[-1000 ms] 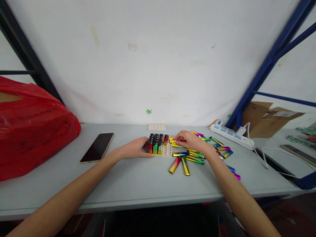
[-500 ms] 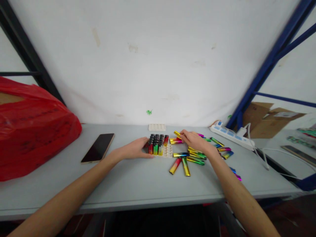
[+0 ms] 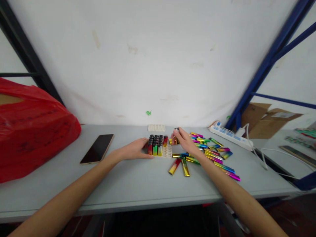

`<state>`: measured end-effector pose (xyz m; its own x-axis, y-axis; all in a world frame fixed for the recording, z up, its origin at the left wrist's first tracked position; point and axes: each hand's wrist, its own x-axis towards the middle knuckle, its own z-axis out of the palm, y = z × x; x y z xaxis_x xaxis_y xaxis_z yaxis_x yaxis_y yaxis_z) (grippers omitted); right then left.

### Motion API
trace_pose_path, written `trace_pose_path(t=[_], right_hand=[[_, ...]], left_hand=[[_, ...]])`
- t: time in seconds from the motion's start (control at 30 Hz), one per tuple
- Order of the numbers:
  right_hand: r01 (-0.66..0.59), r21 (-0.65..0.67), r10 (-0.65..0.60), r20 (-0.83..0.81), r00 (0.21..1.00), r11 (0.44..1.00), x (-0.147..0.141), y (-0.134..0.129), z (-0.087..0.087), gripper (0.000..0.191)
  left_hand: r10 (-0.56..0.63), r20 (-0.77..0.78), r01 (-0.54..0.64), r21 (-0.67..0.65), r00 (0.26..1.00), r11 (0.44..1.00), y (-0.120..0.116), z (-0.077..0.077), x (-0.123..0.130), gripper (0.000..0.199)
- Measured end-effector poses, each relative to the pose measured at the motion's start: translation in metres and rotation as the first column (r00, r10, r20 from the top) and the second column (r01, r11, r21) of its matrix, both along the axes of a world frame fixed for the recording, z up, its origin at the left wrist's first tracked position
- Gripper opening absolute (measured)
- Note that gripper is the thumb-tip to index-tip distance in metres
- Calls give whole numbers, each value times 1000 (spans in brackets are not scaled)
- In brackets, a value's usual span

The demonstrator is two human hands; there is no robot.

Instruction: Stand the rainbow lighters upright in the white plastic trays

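My left hand [image 3: 135,148] rests at the left side of a white slotted tray [image 3: 167,151], its thumb by the front corner and its fingers along the side, gripping it. Rows of black-topped shiny lighters [image 3: 155,148] stand upright in the tray's left part; the slots at the right front are bare. In my right hand [image 3: 184,140], just right of the tray, a lighter [image 3: 176,129] is pinched roughly upright, black end up, mostly hidden by the fingers. Loose metallic-coloured lighters [image 3: 185,167] lie in front of and around my right forearm.
Behind the tray, a second white tray [image 3: 156,127] lies near the wall. A phone [image 3: 97,148] and a red plastic bag [image 3: 37,131] are on the left. A power strip [image 3: 230,135] with cables sits at the back right, near a blue metal frame [image 3: 263,69] and a cardboard box [image 3: 261,121].
My right hand has moved left toward the tray, and the lighter in it has turned from lying flat to upright. My left hand has stayed at the tray.
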<state>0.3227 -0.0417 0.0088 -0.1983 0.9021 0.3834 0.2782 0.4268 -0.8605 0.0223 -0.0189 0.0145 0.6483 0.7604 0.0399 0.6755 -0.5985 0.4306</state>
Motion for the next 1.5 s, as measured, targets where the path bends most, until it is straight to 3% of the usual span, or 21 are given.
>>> trace_pose_path(t=[0.07, 0.13, 0.33, 0.53, 0.77, 0.97, 1.1, 1.2, 1.27, 1.37, 1.5], right_hand=[[-100, -110, 88, -113, 990, 989, -6, -3, 0, 57], [-131, -196, 93, -191, 977, 972, -10, -6, 1, 60], [-89, -400, -12, -242, 970, 912, -15, -4, -1, 70], [-11, -456, -82, -184, 979, 890, -18, -1, -7, 55], [14, -380, -73, -141, 987, 925, -19, -3, -8, 48], [26, -310, -61, -105, 993, 950, -15, 0, -8, 67], [92, 20, -94, 129, 987, 996, -8, -1, -6, 67], [97, 285, -186, 305, 934, 954, -3, -4, -2, 50], [77, 381, -231, 376, 897, 921, -1, -5, 0, 41], [47, 408, -249, 459, 853, 912, 1, -6, 2, 37], [22, 331, -190, 485, 854, 943, 1, -5, 0, 35]], left_hand=[[-3, 7, 3, -5, 1000, 1000, 0, 0, 0, 73], [-14, 8, 14, -7, 1000, 1000, 0, 0, 0, 71], [-15, 19, 15, 14, 1000, 1000, 0, -1, 0, 69], [-18, 4, 18, 12, 1000, 1000, 0, 0, 1, 69], [-15, 24, 15, -1, 1000, 1000, 0, -1, 0, 71], [-18, 0, 18, 9, 1000, 1000, 1, -1, 0, 71], [-24, 18, 24, 25, 1000, 999, 0, -1, -1, 68], [-20, 17, 20, 17, 1000, 1000, 0, -1, 0, 68], [-15, 9, 15, 9, 1000, 1000, 0, -1, 0, 68], [-8, -2, 8, 4, 1000, 1000, 0, -1, -1, 69], [-4, 6, 4, 0, 1000, 1000, 1, -2, -1, 68]])
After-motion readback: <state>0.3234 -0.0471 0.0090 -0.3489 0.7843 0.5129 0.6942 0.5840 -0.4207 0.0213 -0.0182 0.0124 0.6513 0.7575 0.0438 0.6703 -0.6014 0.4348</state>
